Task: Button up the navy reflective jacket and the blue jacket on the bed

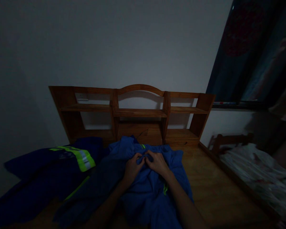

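Observation:
A blue work jacket [143, 187] with thin yellow-green trim lies spread on the wooden surface in front of me. Near its upper middle, my left hand [132, 167] pinches the fabric between thumb and fingers. Close beside it on the right, my right hand [157, 162] grips the same jacket, its fingertips almost meeting those of the left. What small part sits between the fingertips is too dark to make out. To the left lies a darker blue garment [50, 178] with a yellow-green and silver reflective band [84, 159].
Behind the clothes stands a wooden shelf headboard [140, 113] against a pale wall [133, 44]. The wooden board [212, 184] extends to the right up to a raised edge rail. Beyond it lies pale bedding [259, 171], below a dark curtained window [248, 57].

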Action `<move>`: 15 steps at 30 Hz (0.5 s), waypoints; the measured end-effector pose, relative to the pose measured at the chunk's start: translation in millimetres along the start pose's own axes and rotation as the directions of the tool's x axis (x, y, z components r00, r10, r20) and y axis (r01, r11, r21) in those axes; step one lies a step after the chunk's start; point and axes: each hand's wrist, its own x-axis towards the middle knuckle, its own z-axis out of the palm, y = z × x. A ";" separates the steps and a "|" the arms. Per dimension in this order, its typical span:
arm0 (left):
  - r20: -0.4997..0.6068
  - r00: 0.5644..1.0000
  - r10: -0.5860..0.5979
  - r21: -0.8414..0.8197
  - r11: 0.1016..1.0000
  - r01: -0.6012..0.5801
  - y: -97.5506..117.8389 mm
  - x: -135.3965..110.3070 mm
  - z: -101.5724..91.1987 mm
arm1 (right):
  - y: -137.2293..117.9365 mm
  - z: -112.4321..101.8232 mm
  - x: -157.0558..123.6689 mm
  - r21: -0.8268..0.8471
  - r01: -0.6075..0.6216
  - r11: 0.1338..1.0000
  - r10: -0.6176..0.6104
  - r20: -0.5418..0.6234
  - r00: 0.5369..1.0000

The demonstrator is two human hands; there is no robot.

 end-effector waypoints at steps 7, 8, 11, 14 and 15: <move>0.002 1.000 0.016 0.003 1.000 -0.016 -1.4 -0.3 1.3 | 1.7 3.3 -0.6 -0.013 0.027 1.000 -0.028 -0.011 1.000; 0.001 1.000 0.018 0.000 1.000 -0.018 0.1 -0.5 0.3 | 1.6 3.8 -0.6 -0.018 0.032 0.999 -0.032 -0.018 0.999; -0.070 0.997 -0.014 0.056 0.998 0.018 7.3 -0.6 -6.0 | 1.6 5.0 0.3 -0.068 0.016 0.998 -0.020 -0.061 0.998; -0.191 0.981 -0.037 0.182 0.981 0.072 16.0 0.6 -16.4 | 3.9 5.6 2.6 -0.151 -0.046 0.987 0.027 -0.130 0.991; -0.210 0.977 -0.016 0.220 0.973 0.063 18.2 1.3 -19.9 | 5.5 5.4 3.6 -0.181 -0.081 0.980 0.052 -0.159 0.986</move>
